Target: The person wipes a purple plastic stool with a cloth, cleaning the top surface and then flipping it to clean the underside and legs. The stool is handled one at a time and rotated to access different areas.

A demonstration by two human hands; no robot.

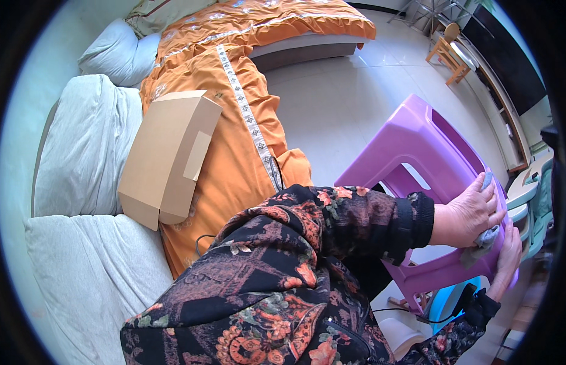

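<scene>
A purple plastic stool (390, 137) is tilted over in front of me, its legs towards my body and its seat side facing away. My left hand (467, 216) presses a grey-blue cloth (488, 237) against the stool near the seat. Parts of the cloth stick out above and below the fingers. Lower down, my right hand (508, 255) grips the edge of the stool's seat. Both arms are in dark floral sleeves, and the left one covers part of the stool's legs.
Left of me, a cardboard box (155, 155) lies on an orange sofa cover (232, 182) beside grey cushions (91, 150). A bright blue plastic object (440, 303) is beneath the stool. Pale green chairs (531, 182) stand at right; a small wooden chair (447, 52) stands farther off.
</scene>
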